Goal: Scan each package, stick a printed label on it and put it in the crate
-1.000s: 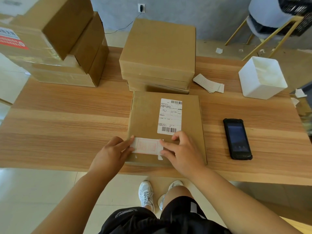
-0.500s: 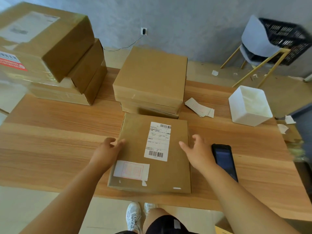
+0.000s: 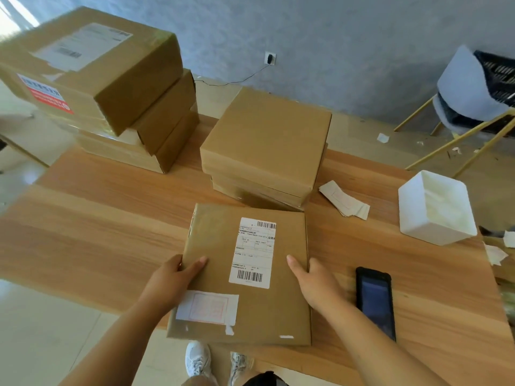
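Package (image 3: 245, 274): flat brown cardboard, near edge of wooden table (image 3: 111, 224), its front part overhanging the edge. White shipping label (image 3: 253, 252) with barcodes on top; smaller printed label (image 3: 207, 307) with faint red frame stuck at the near left corner. Left hand (image 3: 170, 282) clasps the package's left side, thumb on top. Right hand (image 3: 313, 280) clasps the right side, thumb on top. Black handheld scanner (image 3: 376, 299): flat on the table, just beside the right hand. Stack of plain boxes (image 3: 264, 151): behind the package. Taller box pile (image 3: 106, 87): far left. Loose labels (image 3: 344, 200) and white tub (image 3: 436, 208): far right. Black crate (image 3: 498, 76): on a chair off the table.
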The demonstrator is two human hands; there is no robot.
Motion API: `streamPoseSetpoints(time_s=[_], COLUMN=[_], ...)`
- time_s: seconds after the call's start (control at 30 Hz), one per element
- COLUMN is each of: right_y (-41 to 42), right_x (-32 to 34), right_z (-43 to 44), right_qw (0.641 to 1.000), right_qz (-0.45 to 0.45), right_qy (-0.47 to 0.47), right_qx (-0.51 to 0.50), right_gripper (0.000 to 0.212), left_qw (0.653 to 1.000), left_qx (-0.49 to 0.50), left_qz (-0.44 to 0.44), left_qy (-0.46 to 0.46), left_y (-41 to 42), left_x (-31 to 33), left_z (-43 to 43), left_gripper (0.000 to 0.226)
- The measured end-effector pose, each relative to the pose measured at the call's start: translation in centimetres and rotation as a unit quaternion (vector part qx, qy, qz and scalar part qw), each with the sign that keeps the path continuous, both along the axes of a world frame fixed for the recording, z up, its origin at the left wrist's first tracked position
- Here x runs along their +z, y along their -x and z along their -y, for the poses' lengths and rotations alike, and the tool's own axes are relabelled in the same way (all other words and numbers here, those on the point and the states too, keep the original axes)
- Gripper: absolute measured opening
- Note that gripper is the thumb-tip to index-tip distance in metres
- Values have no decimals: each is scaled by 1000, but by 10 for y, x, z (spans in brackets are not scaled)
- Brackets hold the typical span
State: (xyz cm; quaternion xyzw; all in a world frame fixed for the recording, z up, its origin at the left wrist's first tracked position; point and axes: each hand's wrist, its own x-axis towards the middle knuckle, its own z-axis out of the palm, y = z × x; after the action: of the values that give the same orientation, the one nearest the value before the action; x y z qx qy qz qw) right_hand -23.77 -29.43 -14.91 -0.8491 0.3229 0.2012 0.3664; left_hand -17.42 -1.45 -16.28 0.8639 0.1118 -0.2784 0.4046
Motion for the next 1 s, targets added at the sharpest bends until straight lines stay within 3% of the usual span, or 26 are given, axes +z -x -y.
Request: streamPoseSetpoints(time_s=[0.23, 0.5, 0.67, 1.0], right_y=[-25, -73, -92, -127], right_x=[22, 45, 54, 47], right_z=[-48, -182, -297, -486], right_qw=[994, 966, 950, 931], right_qz=[89, 177, 191, 164], right_qy=[-14, -100, -126, -173], right_qx=[67, 161, 210, 277], right_gripper=[52, 48, 54, 35], left_qw=[992, 948, 926, 888], left_qx=[111, 261, 311, 402], left_qz=[56, 170, 201, 212], left_qy=[38, 71, 74, 64], left_y=[22, 39, 50, 60], left_x=[35, 63, 73, 63], left_z=[-54, -184, -291, -461], left_gripper=[69, 41, 35, 34])
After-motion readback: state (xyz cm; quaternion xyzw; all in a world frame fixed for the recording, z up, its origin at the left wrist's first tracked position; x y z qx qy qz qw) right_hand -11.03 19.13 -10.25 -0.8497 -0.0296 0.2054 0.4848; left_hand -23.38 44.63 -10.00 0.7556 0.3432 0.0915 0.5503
